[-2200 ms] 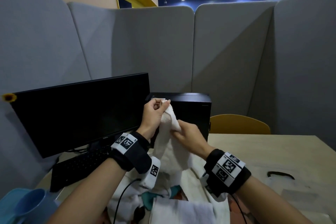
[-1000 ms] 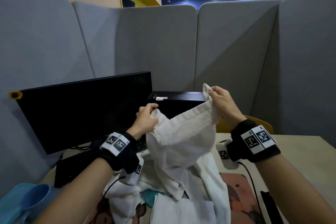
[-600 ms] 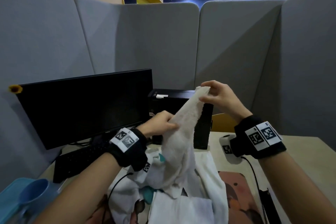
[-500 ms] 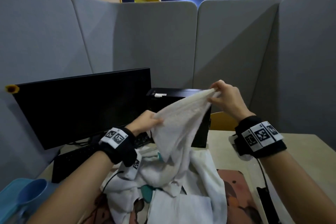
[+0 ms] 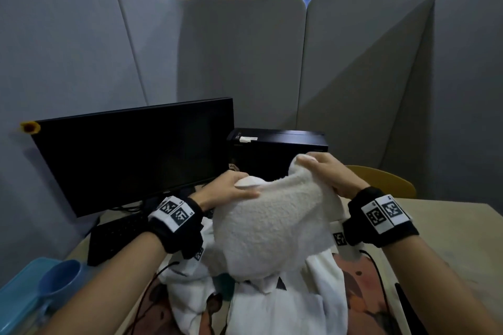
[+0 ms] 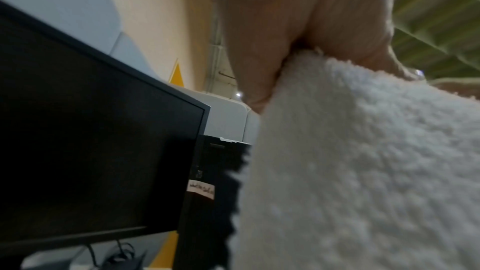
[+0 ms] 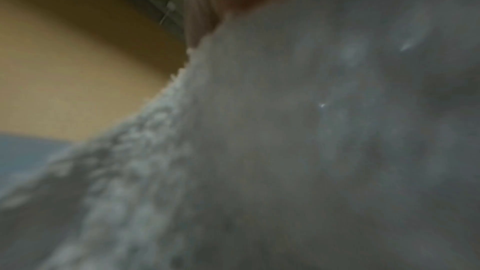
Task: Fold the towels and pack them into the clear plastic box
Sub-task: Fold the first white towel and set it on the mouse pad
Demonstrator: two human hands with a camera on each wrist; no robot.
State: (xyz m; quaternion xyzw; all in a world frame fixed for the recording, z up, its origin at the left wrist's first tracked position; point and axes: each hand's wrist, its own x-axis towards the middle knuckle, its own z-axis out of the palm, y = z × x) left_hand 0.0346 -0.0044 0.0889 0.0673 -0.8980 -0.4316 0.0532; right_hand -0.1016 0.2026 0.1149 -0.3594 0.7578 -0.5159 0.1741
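Observation:
A fluffy white towel (image 5: 269, 223) hangs in the air between both hands, above a pile of white towels (image 5: 275, 304) on the desk. My left hand (image 5: 231, 190) grips its left top edge, thumb over the cloth. My right hand (image 5: 324, 171) pinches the right top corner, a little higher. In the left wrist view the towel (image 6: 363, 161) fills the right half under my palm. The right wrist view is blurred, with the towel (image 7: 285, 151) filling most of it. No clear plastic box shows.
A black monitor (image 5: 136, 152) and keyboard (image 5: 114, 236) stand to the left, a black computer case (image 5: 275, 149) behind the hands. A blue container with a blue cup (image 5: 58, 283) sits at the near left. Grey partitions surround the desk (image 5: 449, 223); a yellow chair back (image 5: 381, 179) shows right.
Both hands have come down and closer together with the towel. The right hand dropped from above the computer case to in front of it, and the towel now sags as a broad fold.

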